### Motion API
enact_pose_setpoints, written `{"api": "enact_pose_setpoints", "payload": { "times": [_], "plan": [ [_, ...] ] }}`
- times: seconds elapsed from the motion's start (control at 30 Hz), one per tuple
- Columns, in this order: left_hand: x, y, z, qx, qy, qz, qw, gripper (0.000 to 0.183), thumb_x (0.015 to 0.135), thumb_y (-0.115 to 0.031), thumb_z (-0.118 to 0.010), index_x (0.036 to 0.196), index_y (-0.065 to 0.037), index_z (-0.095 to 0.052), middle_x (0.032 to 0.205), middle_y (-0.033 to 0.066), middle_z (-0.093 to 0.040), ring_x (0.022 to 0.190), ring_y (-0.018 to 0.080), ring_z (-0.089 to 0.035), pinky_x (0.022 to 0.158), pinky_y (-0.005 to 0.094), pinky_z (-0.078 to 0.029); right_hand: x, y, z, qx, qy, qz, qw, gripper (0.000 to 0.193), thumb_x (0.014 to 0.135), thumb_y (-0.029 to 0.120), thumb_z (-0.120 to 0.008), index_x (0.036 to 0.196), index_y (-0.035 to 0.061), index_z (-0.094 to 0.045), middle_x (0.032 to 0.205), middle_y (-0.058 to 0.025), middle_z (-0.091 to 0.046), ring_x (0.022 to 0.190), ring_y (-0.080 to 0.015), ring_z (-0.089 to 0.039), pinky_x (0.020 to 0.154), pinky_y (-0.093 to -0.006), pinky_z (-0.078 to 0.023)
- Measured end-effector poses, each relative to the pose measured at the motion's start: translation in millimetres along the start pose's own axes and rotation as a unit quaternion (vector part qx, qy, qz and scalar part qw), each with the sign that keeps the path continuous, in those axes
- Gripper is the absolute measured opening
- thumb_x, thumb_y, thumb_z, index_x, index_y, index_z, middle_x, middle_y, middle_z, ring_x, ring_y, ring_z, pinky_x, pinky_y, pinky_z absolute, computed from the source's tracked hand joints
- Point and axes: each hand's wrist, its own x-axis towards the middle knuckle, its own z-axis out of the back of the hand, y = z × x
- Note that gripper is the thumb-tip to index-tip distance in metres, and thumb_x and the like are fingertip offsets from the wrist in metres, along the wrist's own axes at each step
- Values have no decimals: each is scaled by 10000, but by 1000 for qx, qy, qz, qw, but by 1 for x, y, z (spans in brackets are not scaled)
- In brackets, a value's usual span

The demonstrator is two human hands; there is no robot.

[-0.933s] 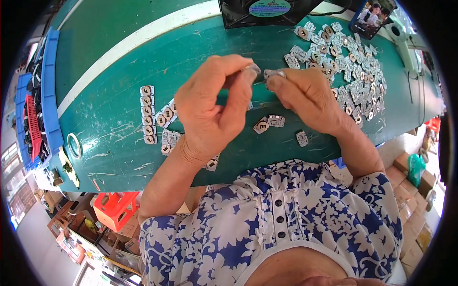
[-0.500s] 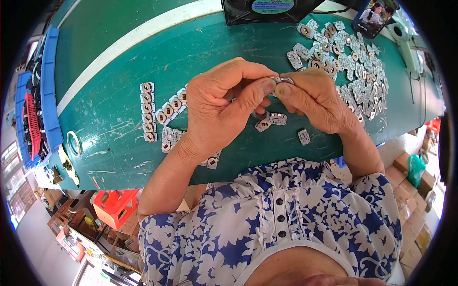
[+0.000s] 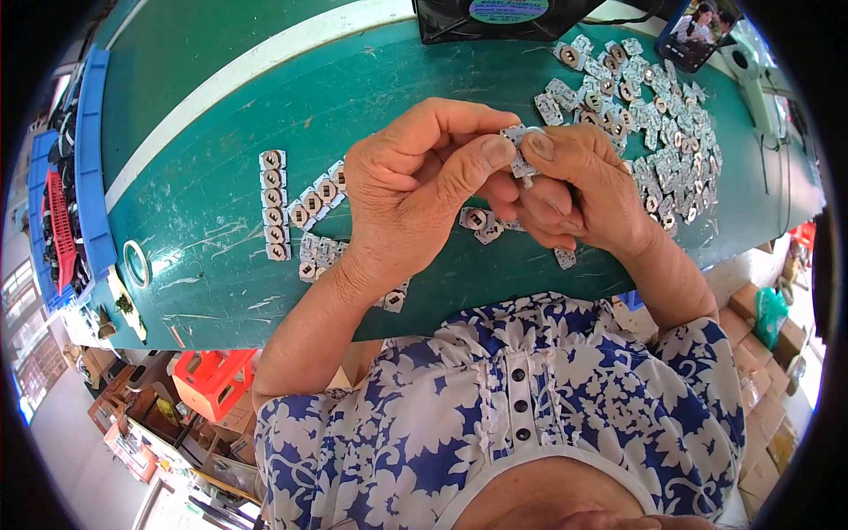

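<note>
Above the middle of the green table, my left hand (image 3: 402,185) and my right hand (image 3: 601,190) meet fingertip to fingertip. Between their thumbs and fingers is a small pale-grey flat part (image 3: 519,157), pinched from both sides and partly covered. Just beneath the hands lie a few loose parts of the same kind (image 3: 481,223), one with a round metal disc. To the left stands a straight column of disc-topped parts (image 3: 275,208). A slanting row (image 3: 316,200) and a smaller cluster (image 3: 320,254) run partly behind my left hand and wrist.
A big scattered heap of similar grey parts (image 3: 676,159) covers the table's right side. At the far edge are a black fan (image 3: 433,22) and a phone (image 3: 698,34), beside a white device (image 3: 749,79). A blue crate (image 3: 93,168) and a tape ring (image 3: 130,265) sit left.
The part between my fingers has turned, and its flat grey face now shows. My right hand's lower fingers have uncurled downward, covering some of the loose parts below.
</note>
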Motion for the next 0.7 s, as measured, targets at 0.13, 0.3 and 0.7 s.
{"api": "enact_pose_setpoints", "payload": {
  "times": [0.13, 0.3, 0.7],
  "plan": [
    [-1, 11, 1, 27, -33, -73, 996, 297, 921, -27, -697, 1199, 33, -609, 953, 76, -681, 817, 122, -679, 714, 254, -595, 3, -6, 7, 32, -10, 21, 999, 538, 1056, 339, -451, 594, 65, -425, 451, -25, -374, 349, -107, -346, 352, -258, -317],
    [3, 14, 2, 69, -10, -101, 992, 372, 848, -10, -780, 1178, 5, -610, 978, 94, -713, 869, 115, -693, 768, 246, -582, 3, -6, 9, 4, -11, 17, 1000, 520, 1055, 347, -456, 618, 65, -440, 462, -16, -384, 355, -99, -351, 354, -251, -321],
    [6, 13, 6, 149, 5, -93, 984, 388, 888, 19, -721, 1251, 39, -585, 1050, 106, -688, 908, 117, -670, 765, 236, -591, 8, 0, 13, 60, -27, -73, 995, 527, 1033, 344, -452, 572, 98, -387, 461, 0, -355, 346, -93, -329, 333, -251, -302]
  ]
}}
